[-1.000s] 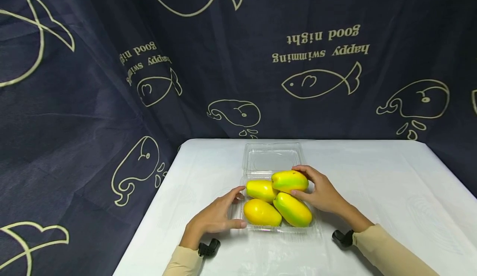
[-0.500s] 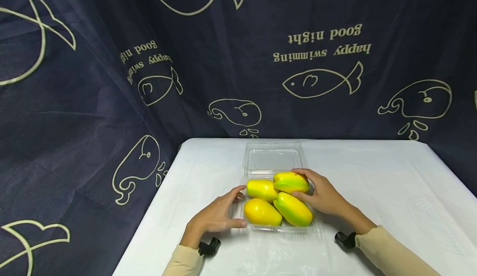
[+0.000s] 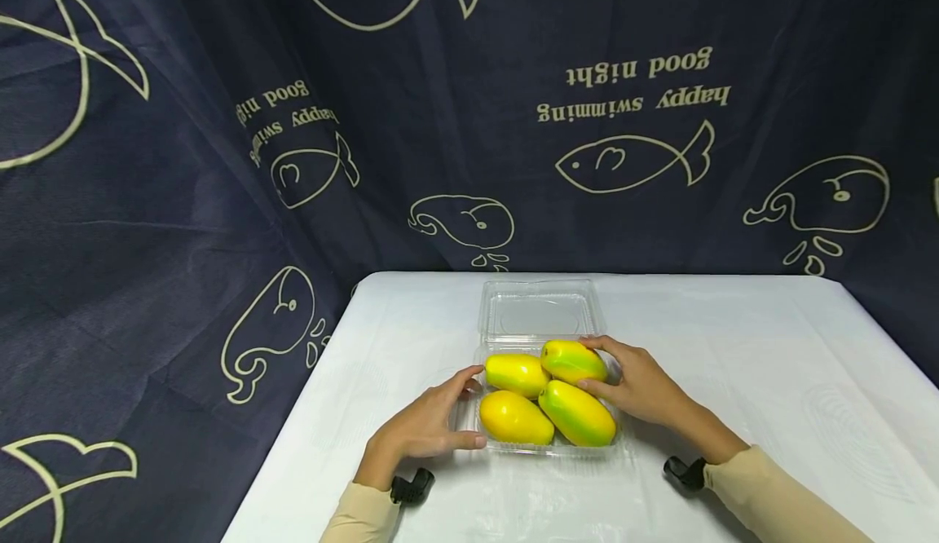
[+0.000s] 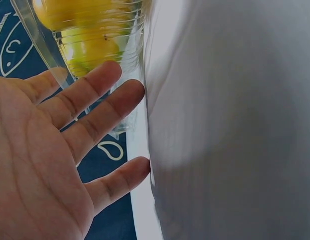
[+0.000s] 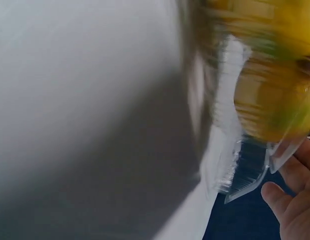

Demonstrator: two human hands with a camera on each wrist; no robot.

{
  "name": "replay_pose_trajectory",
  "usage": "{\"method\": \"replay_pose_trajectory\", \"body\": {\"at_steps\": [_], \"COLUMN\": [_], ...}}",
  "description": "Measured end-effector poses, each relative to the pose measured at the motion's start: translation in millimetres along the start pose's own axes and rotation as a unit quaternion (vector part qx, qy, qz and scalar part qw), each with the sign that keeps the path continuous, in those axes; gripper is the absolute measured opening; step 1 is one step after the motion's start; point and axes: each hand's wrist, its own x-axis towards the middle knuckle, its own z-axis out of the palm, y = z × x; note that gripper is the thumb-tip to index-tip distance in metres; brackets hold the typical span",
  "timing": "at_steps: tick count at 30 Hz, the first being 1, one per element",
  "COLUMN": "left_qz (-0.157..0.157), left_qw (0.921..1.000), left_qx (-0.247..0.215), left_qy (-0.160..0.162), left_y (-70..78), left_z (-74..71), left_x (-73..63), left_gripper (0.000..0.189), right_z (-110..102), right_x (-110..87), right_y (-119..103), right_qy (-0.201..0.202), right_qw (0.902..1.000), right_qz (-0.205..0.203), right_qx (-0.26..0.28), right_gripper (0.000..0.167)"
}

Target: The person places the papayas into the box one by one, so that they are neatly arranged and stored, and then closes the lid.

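Several yellow-green mangoes sit in the base of a clear plastic clamshell box [image 3: 524, 448], in two rows. My right hand [image 3: 641, 380] grips the far-right mango [image 3: 572, 361], fingers at its back and thumb at its front; in the right wrist view only part of that hand [image 5: 297, 200] shows, beside the blurred box wall. Left of it lies the far-left mango [image 3: 516, 373]; in front are the near-left mango [image 3: 516, 418] and near-right mango [image 3: 578, 414]. My left hand [image 3: 425, 425] is at the box's left side, fingers spread and extended, also in the left wrist view [image 4: 54, 145].
The box's clear lid [image 3: 541, 315] lies folded open behind the base. A white cloth [image 3: 734, 347] covers the table. Dark blue curtains [image 3: 440, 119] with fish drawings hang behind and to the left. A black wrist camera [image 3: 685, 473] is on each wrist.
The far-right mango has settled slightly lower and nearer the front, with my right hand moving along and shifting a little right. My left hand stays in place.
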Motion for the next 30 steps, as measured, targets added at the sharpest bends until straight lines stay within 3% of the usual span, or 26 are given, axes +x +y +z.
{"method": "replay_pose_trajectory", "body": {"at_steps": [6,30], "left_qz": [0.001,-0.001], "left_qw": [1.0000,1.0000], "left_qx": [0.002,-0.004], "left_qy": [0.003,-0.001], "left_y": [0.2,0.7], "left_z": [-0.7,-0.3], "left_x": [-1.0,-1.1], "left_gripper": [0.103,0.101], "right_z": [0.5,-1.7], "right_x": [-2.2,-6.2], "right_y": [0.1,7.9], "right_qy": [-0.009,-0.007], "right_qw": [0.9998,0.9974], "right_qz": [0.012,-0.032], "right_qx": [-0.014,-0.064], "right_gripper": [0.062,0.070]}}
